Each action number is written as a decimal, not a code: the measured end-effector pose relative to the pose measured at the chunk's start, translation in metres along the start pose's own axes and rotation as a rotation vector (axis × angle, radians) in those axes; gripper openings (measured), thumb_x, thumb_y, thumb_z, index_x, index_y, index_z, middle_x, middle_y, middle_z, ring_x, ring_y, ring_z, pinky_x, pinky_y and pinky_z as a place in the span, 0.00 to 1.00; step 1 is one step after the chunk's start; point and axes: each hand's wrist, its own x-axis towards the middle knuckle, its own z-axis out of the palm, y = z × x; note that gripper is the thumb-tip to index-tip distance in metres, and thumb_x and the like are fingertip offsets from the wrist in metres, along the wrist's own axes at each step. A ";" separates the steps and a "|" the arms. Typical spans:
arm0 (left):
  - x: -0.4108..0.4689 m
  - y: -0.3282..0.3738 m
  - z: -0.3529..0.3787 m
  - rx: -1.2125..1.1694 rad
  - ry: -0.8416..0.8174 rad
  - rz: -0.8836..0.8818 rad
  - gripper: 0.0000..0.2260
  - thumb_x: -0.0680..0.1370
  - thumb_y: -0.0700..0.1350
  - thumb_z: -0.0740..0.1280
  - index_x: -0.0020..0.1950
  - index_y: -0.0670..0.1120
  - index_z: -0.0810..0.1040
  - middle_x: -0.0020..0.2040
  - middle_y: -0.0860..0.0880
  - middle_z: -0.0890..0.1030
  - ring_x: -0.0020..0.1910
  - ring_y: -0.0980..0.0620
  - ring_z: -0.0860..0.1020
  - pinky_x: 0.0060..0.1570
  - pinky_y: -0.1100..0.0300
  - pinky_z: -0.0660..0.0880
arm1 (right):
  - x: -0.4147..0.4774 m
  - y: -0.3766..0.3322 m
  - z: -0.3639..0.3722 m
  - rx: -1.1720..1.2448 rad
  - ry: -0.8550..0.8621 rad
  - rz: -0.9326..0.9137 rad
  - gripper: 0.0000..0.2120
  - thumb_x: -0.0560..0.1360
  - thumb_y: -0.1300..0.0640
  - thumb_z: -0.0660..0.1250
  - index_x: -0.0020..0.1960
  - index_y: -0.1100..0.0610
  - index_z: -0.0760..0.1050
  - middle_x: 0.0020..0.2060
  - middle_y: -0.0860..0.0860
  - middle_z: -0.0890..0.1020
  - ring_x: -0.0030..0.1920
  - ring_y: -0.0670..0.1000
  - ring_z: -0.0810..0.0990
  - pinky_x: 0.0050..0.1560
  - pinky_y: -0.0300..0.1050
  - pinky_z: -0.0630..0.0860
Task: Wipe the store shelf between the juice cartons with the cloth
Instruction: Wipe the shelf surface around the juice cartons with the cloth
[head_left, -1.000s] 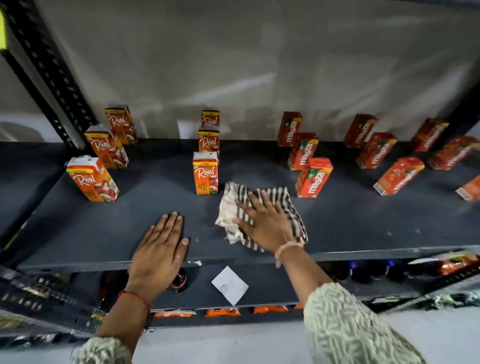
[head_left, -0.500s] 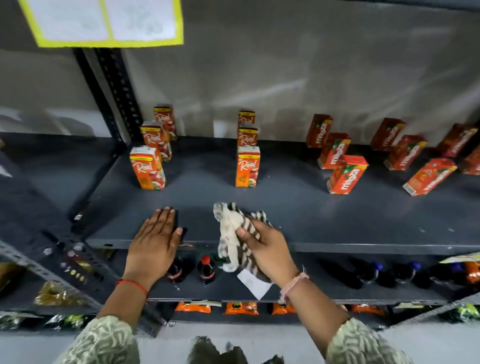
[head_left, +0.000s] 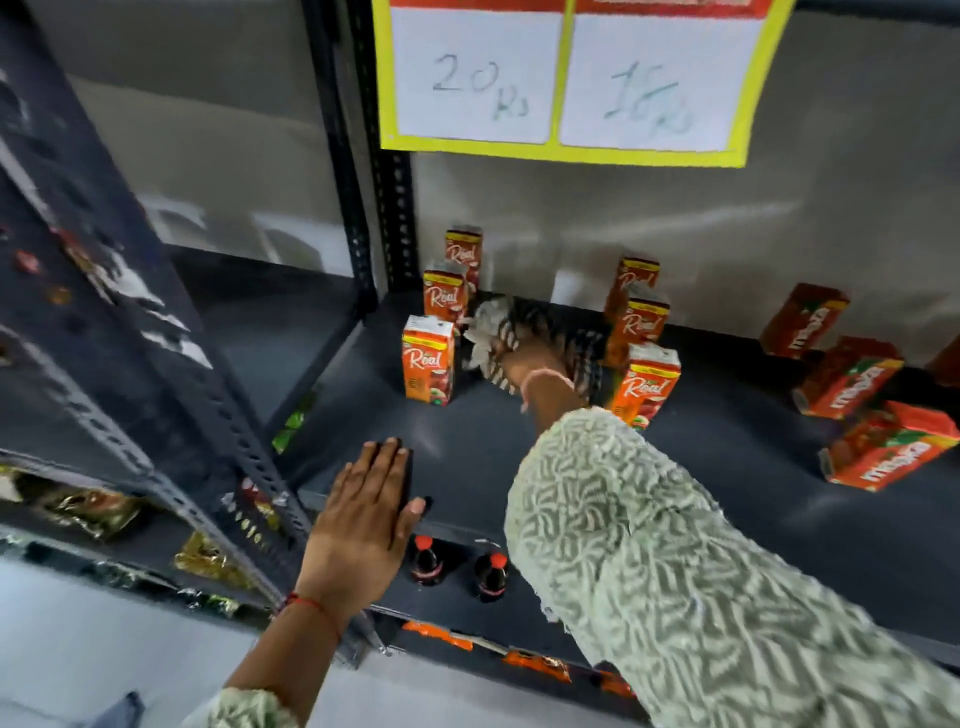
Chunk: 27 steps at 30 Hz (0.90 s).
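The dark grey shelf (head_left: 467, 447) carries two rows of orange Real juice cartons, a left row (head_left: 429, 367) and a right row (head_left: 644, 384). My right hand (head_left: 530, 358) reaches deep between these rows and presses the white and dark striped cloth (head_left: 498, 325) on the shelf near the back. Motion blurs the hand and cloth. My left hand (head_left: 366, 525) lies flat, fingers together, on the shelf's front edge and holds nothing.
Red Maaza cartons (head_left: 852, 384) stand further right on the same shelf. A perforated upright post (head_left: 384, 156) stands at the left. A yellow price sign (head_left: 566, 78) hangs above. Dark bottles (head_left: 426, 558) sit on the lower shelf, snack packets (head_left: 98, 506) on the left rack.
My right hand has carried the cloth from the shelf's front edge to the back, between the two Real carton rows. The view has swung left and up. My left hand stays on the edge.
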 end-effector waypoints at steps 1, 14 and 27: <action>0.000 -0.001 0.001 0.003 0.006 0.001 0.29 0.79 0.57 0.42 0.66 0.39 0.67 0.66 0.40 0.72 0.66 0.41 0.68 0.68 0.59 0.48 | 0.004 0.004 0.006 -0.052 -0.025 0.026 0.27 0.78 0.43 0.50 0.75 0.50 0.52 0.77 0.52 0.51 0.76 0.58 0.50 0.76 0.55 0.50; -0.002 0.002 -0.004 0.006 0.008 0.029 0.34 0.78 0.60 0.39 0.65 0.37 0.69 0.65 0.38 0.73 0.65 0.37 0.70 0.65 0.56 0.52 | -0.128 0.014 0.022 -0.247 -0.092 -0.073 0.26 0.79 0.43 0.46 0.76 0.47 0.47 0.77 0.51 0.45 0.76 0.58 0.40 0.75 0.55 0.39; -0.020 -0.001 -0.010 -0.249 -0.013 0.019 0.46 0.67 0.72 0.30 0.73 0.41 0.53 0.75 0.43 0.57 0.74 0.48 0.52 0.72 0.55 0.48 | -0.183 0.013 0.031 -0.339 -0.112 -0.235 0.28 0.75 0.33 0.44 0.73 0.35 0.43 0.77 0.51 0.48 0.76 0.60 0.41 0.74 0.61 0.38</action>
